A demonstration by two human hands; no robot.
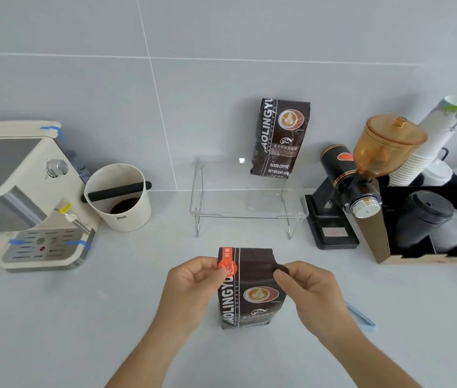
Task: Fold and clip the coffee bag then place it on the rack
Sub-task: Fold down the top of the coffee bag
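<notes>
A dark brown coffee bag with a red label at its top left stands upright on the white counter in front of me. My left hand pinches its upper left edge. At the upper right edge my right hand pinches it too. The bag's top flap is unfolded and sticks up flat. A light blue clip lies on the counter to the right, partly hidden behind my right hand. Behind the bag stands a clear acrylic rack, with a second, identical coffee bag standing on its right rear, leaning on the wall.
A cream espresso machine and a white knock box stand at the left. At the right are a black grinder with an amber hopper, a stack of paper cups and a black organizer box with lids.
</notes>
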